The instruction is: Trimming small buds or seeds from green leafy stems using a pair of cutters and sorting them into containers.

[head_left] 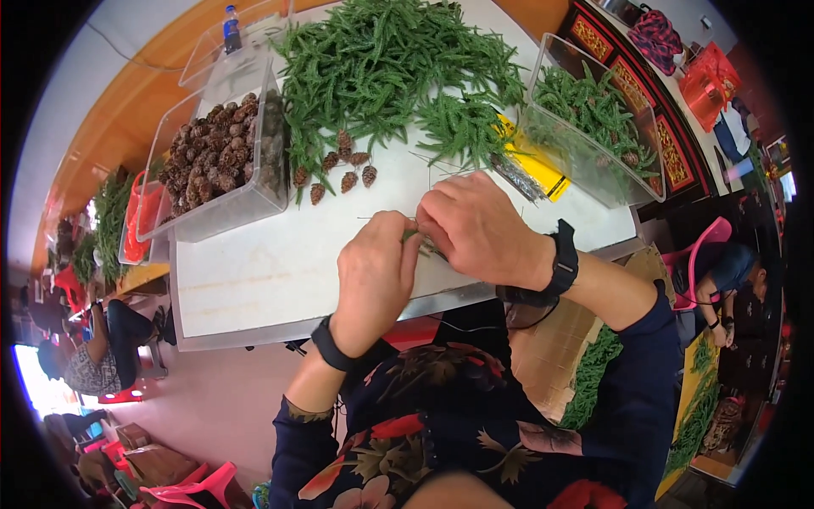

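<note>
My left hand [375, 270] and my right hand [476, 227] meet over the front of the white table [246, 284], fingers pinched together. Between the left thumb and fingers shows a bit of a small green sprig [410, 233]. Thin brownish stems or wires hang just below, mostly covered. A fine wire juts out to the left of the left fingers. What the right fingertips pinch is hidden. Beyond my hands lie several loose pine cones [348, 181] and a big heap of artificial green sprigs [381, 72].
A clear bin of pine cones [280, 161] stands at the left, another clear bin with green sprigs [589, 106] at the right. A yellow packet [551, 181] with dark wires lies beside it. A bottle [231, 30] stands far left. Other people sit at both sides.
</note>
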Demonstrator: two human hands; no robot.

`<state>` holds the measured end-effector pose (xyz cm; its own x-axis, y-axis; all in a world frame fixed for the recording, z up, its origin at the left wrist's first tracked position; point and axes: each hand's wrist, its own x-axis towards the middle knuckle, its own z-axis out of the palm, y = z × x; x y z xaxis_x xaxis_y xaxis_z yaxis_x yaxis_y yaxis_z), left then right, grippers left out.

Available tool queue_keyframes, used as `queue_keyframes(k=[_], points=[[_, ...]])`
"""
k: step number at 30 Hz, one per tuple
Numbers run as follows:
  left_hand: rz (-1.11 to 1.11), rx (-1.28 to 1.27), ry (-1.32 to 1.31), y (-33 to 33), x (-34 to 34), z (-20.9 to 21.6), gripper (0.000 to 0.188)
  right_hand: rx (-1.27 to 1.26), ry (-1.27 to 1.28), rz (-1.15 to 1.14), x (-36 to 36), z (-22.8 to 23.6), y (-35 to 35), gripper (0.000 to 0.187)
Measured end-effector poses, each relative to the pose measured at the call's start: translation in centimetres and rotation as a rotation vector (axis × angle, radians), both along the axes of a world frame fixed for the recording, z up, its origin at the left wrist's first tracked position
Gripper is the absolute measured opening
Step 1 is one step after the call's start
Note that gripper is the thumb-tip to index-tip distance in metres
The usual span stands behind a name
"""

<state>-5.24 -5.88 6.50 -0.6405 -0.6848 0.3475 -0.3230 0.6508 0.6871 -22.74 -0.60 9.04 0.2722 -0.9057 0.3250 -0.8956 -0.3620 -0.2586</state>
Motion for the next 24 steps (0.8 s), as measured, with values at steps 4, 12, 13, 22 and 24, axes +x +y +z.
queue_keyframes(k=[4, 12, 13, 22, 24], points=[[0.073, -0.147, -0.056, 0.6, -0.1, -0.3, 0.008, 0.254, -0.296, -0.125, -0.2, -0.4, 0.0, 0.019], [0.195, 0.513, 0.437, 0.2, 3.4, -0.3, 0.008, 0.237, -0.042, -0.094, -4.1, -5.0, 2.7, 0.069], [0.195, 0.594, 0.485, 0.1, 3.6, -0.4, 0.008, 0.273, 0.032, -0.099, -3.8, -5.7, 3.2, 0.074], [0.229, 0.904, 0.670, -0.1, 6.0, -2.2, 0.010, 0.468, 0.353, -0.233, -0.5, -6.0, 1.2, 0.063], [0.246, 0.911, 0.685, -0.1, 6.4, -2.3, 0.010, 0.459, 0.375, -0.251, -0.5, -7.2, 0.6, 0.058]])
